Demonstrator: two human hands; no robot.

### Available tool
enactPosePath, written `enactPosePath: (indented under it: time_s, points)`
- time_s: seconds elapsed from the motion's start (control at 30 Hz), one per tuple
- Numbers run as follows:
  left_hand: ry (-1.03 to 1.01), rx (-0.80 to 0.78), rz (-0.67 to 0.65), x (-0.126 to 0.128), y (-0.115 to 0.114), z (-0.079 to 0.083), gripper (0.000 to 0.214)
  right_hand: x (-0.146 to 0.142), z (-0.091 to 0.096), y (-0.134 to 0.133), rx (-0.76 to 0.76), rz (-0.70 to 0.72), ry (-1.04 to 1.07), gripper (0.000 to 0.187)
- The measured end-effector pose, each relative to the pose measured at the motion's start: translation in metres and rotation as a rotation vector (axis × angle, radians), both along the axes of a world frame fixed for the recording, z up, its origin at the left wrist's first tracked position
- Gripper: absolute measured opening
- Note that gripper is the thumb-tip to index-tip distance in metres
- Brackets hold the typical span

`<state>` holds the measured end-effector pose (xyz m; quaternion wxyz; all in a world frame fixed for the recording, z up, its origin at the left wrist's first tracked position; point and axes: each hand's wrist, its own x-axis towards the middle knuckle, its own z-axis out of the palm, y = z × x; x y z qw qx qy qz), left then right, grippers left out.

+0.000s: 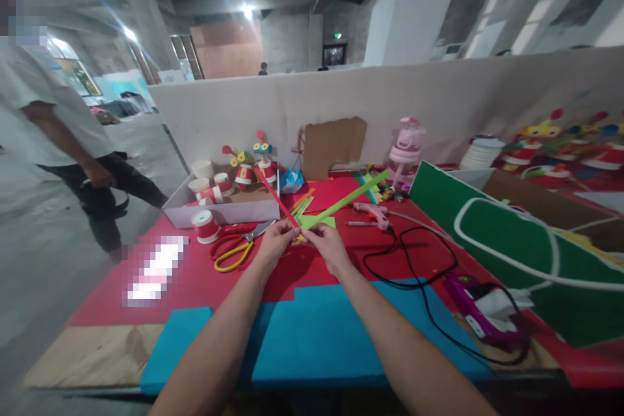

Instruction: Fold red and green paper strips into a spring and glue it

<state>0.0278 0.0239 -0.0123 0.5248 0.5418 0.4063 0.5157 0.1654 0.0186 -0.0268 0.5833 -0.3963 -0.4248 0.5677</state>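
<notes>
Over the middle of the table, my left hand (279, 242) pinches the near end of a red paper strip (276, 197). Close against it, my right hand (327, 246) is closed on the near end of a light green paper strip (351, 195). The two strips meet at my fingertips and spread away in a V; my fingers hide how the ends join. A small yellow piece (299, 240) shows just below the fingertips. Yellow-handled scissors (234, 256) lie left of my left hand. Beyond my hands are green paper pieces (319, 221).
At left, a white box (224, 213) holds paper cups and cup figures, with a red-banded cup (205, 226) before it. Right are a pink glue gun (373, 213), black cable (414, 283), purple power strip (482, 312) and green board (487, 240). A person (73, 110) stands left.
</notes>
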Motion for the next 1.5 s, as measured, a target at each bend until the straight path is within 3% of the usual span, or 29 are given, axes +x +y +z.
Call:
enactPosePath:
  time_s: [0.23,0.33,0.47,0.57,0.87,1.03,1.23,1.5]
  points:
    - [-0.048,-0.057,-0.028,0.006,-0.001,0.0,0.033,0.0,-0.007,0.005,0.065,-0.085,-0.068,0.03]
    - [-0.053,-0.008,0.01,0.004,0.0,0.0,0.028,0.001,-0.004,0.003,0.067,-0.009,-0.038,0.027]
    - [-0.073,0.037,-0.043,0.0,-0.001,0.004,0.025,0.004,0.003,0.001,0.011,0.145,0.16,0.028]
    - [-0.04,0.03,-0.07,0.0,-0.001,0.005,0.027,0.005,0.005,0.0,-0.032,0.16,0.213,0.029]
    - [0.043,0.014,-0.041,0.0,0.002,-0.003,0.028,0.003,0.002,-0.003,-0.067,0.097,0.172,0.032]
    - [0.05,-0.025,0.0,0.0,0.003,-0.005,0.027,0.003,-0.002,0.002,-0.033,0.032,0.043,0.035]
    - [0.015,-0.028,-0.027,0.003,-0.002,-0.001,0.021,0.002,-0.005,0.005,0.013,-0.059,0.013,0.034]
    - [-0.041,-0.008,-0.015,0.009,-0.009,0.004,0.034,0.001,-0.004,0.005,0.071,-0.172,-0.008,0.033]
